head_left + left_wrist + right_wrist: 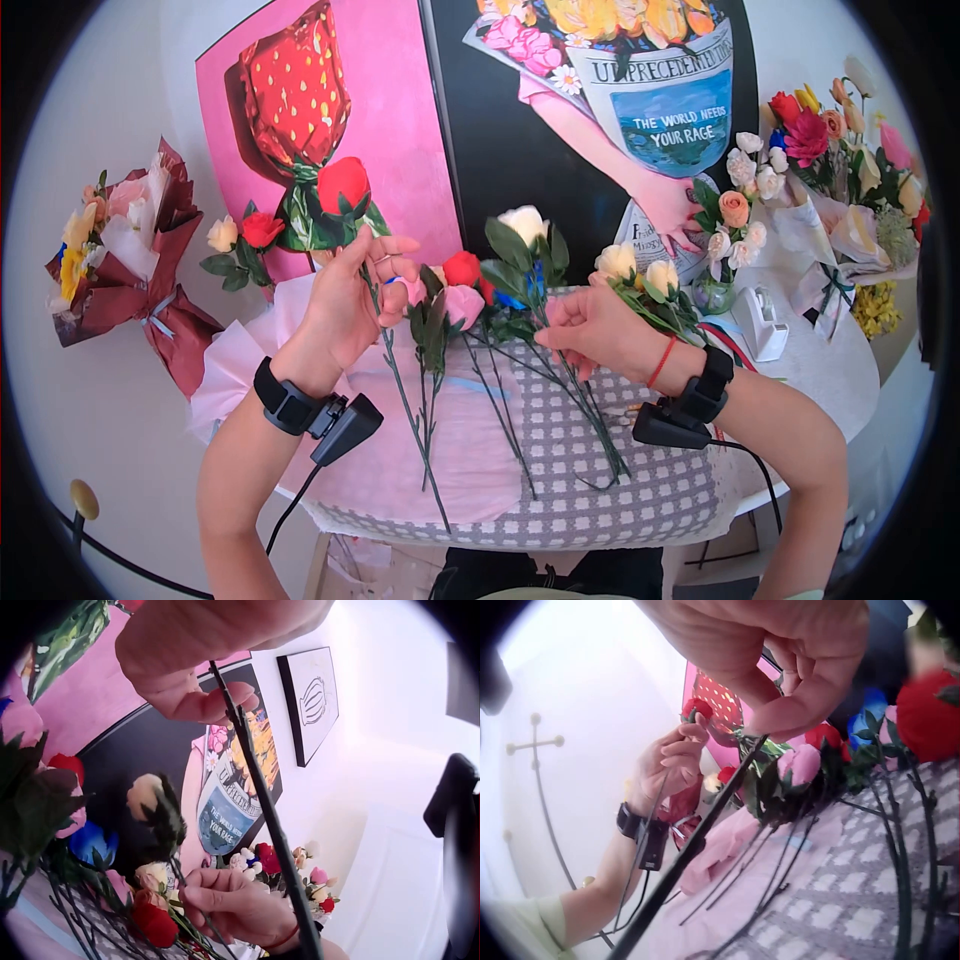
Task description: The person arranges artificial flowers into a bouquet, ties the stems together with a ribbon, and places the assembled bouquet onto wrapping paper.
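Note:
My left hand (pixel 340 305) pinches the long green stem of a red rose (pixel 343 183) just below its bloom, and the stem slants down over pink paper. In the left wrist view that stem (pixel 262 787) passes between thumb and fingers. My right hand (pixel 605 335) pinches the stem of a cream rose (pixel 523 222), whose bloom and leaves stand above the fingers. Between the hands lie a pink rose (pixel 463 305), another red rose (pixel 461 268) and a blue flower (pixel 511 284), stems toward me. Cream roses (pixel 617 261) lie just beyond my right hand.
Pink wrapping paper (pixel 420 480) covers part of a grey checked cloth (pixel 680 495) on the table. A maroon-wrapped bouquet (pixel 150 290) stands at left. At right are a white tape dispenser (pixel 762 325), a small glass vase (pixel 713 293) and another bouquet (pixel 850 220). Two large pictures stand behind.

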`<state>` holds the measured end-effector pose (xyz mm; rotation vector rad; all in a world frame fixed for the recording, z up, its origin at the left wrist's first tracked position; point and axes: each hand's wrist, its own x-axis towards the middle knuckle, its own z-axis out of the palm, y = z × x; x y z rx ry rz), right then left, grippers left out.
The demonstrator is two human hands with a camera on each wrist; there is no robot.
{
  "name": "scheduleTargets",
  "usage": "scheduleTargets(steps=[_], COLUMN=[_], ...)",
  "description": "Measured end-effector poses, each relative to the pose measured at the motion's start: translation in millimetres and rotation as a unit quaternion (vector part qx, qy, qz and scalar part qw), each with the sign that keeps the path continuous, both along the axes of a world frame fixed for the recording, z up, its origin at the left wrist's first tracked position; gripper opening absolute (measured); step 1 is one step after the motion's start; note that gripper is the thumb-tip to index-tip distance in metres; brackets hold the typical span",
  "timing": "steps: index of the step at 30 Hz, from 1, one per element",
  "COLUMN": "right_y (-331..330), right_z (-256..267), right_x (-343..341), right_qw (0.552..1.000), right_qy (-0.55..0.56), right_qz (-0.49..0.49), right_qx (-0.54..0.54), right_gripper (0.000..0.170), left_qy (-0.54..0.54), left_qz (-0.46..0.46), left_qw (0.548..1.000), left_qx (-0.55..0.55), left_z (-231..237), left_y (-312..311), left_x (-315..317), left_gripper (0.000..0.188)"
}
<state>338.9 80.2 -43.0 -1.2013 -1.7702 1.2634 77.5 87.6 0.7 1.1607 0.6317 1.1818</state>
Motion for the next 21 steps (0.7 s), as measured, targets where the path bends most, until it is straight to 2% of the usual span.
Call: scheduleTargets(steps=[6, 9, 11, 12, 13, 14, 15, 17, 21], right_y=[8.0, 8.4, 4.9, 3.2, 1.4, -1.9, -3.8, -5.3, 3.6], right_z=[-23.8, -25.1, -20.6, -19.6, -19.2, -15.8, -12.3, -6.2, -15.4], right_x=[-2.7, -5.8, -7.1, -8.4, -10.3, -14.5, -20.6, -39.8, -81.1], right_qw=[0.998, 0.993, 0.970, 0.970, 0.937, 0.874, 0.875, 0.911, 0.918], right_qy=[-0.043, -0.109, -0.240, -0.240, -0.288, -0.326, -0.326, -0.275, -0.265], right_qz=[-0.002, -0.005, 0.000, 0.000, -0.004, -0.008, -0.007, 0.060, 0.095], right_qx=[-0.053, -0.049, 0.033, 0.033, 0.199, 0.359, 0.359, 0.301, 0.280], right_gripper=[0.019, 0.018, 0.022, 0.022, 0.025, 0.028, 0.028, 0.030, 0.031], left_qy=[0.016, 0.011, 0.012, 0.019, 0.027, 0.026, 0.039, 0.054, 0.052], left_qz=[0.014, 0.023, 0.021, 0.015, 0.010, 0.011, 0.017, 0.023, 0.040], left_qw=[0.999, 0.998, 0.998, 0.998, 0.998, 0.998, 0.998, 0.998, 0.997], left_qx=[-0.032, -0.051, -0.052, -0.050, -0.049, -0.049, -0.037, -0.025, -0.034], left_z=[-15.2, -20.4, -20.7, -20.4, -20.4, -20.8, -21.3, -21.6, -20.1], left_y=[1.2, 1.0, 1.0, 0.2, -0.5, -0.7, -1.0, -1.5, -5.4], left_x=[-12.5, -15.5, -16.5, -17.0, -17.7, -18.1, -17.9, -17.1, -13.1], left_gripper=[0.046, 0.047, 0.047, 0.048, 0.048, 0.048, 0.048, 0.048, 0.048])
